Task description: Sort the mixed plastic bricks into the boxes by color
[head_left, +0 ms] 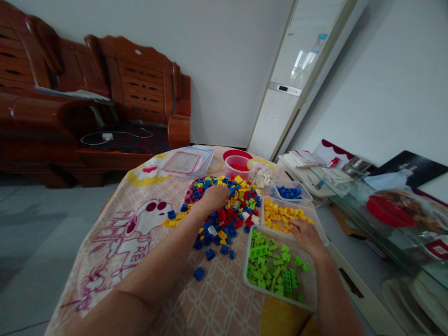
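Note:
My left hand point(216, 197) reaches into a mixed heap of toy building bricks point(224, 217), its fingers bent down among them. The fingertips are hidden, so whatever they grip cannot be made out. My right hand point(306, 234) is at the near right side of a clear box point(320, 228) of yellow bricks point(280, 213). Its fingers are stretched out and slightly apart over the yellow bricks. Under my right wrist stands a clear box point(310, 291) of green bricks point(273, 266). A loose blue brick point(199, 273) lies apart, in front of the heap.
Blue bricks point(289, 192) fill part of a smaller box, and red ones point(240, 166) a round tub. White bricks point(262, 177) are piled beside it. Box lids point(182, 163) lie at the far left. A glass shelf point(353, 210) borders the cloth-covered table point(189, 308) on the right.

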